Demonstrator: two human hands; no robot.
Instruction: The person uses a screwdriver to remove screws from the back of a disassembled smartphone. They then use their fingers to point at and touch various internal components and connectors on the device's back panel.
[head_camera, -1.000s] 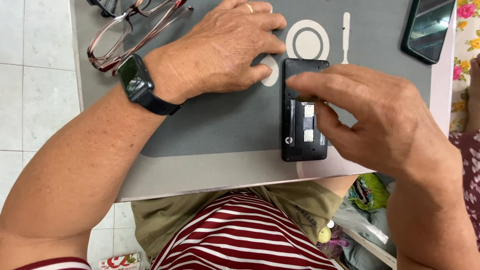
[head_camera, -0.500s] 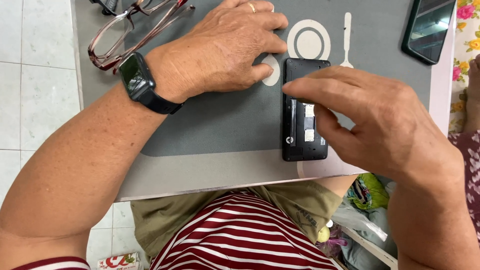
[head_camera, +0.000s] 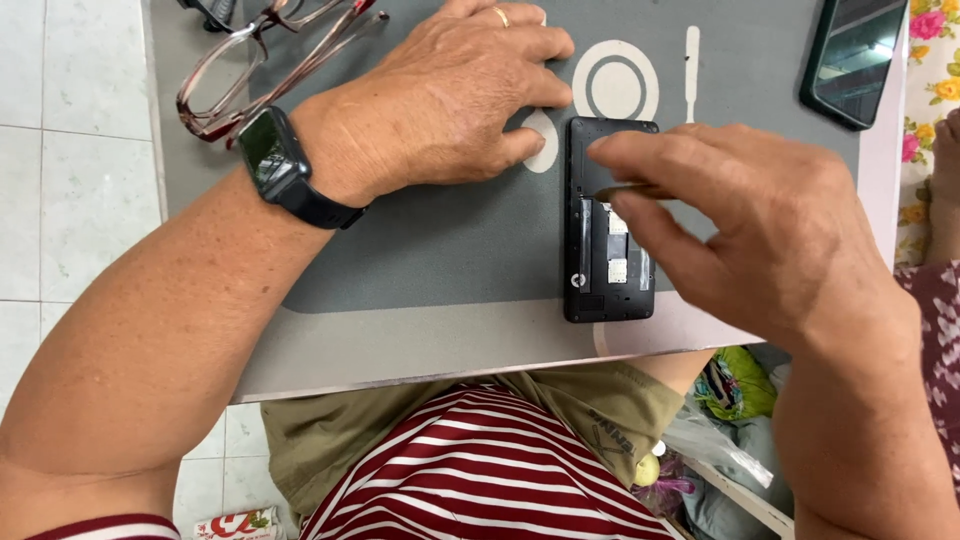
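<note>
A: Where does the opened phone lie?

B: On the grey mat, near the tabletop edge closest to the person, long side pointing away from them. Its back cover is off, and a pale card slot and a strip of metal show inside.

A: And the hands?

B: The right hand hangs over the phone's right half and hides that edge. Its grip is narrow: thumb and forefinger are pinched on a thin, flat, brownish tool whose tip lies across the phone's upper part. The left hand lies flat on the mat just left of the phone's top corner, fingers spread, holding nothing; the thumb tip stops just short of the case. It wears a ring, and a dark wristwatch sits on that wrist.

A: What else is around?

B: Red-framed glasses lie at the far left of the mat, well apart from the phone. A second phone with a dark screen lies at the far right corner. White place-setting shapes are printed on the mat just beyond the opened phone. A flowered cloth shows past the right edge.

A: Anything in the way?

B: Only the right hand itself, covering the phone's right side.
</note>
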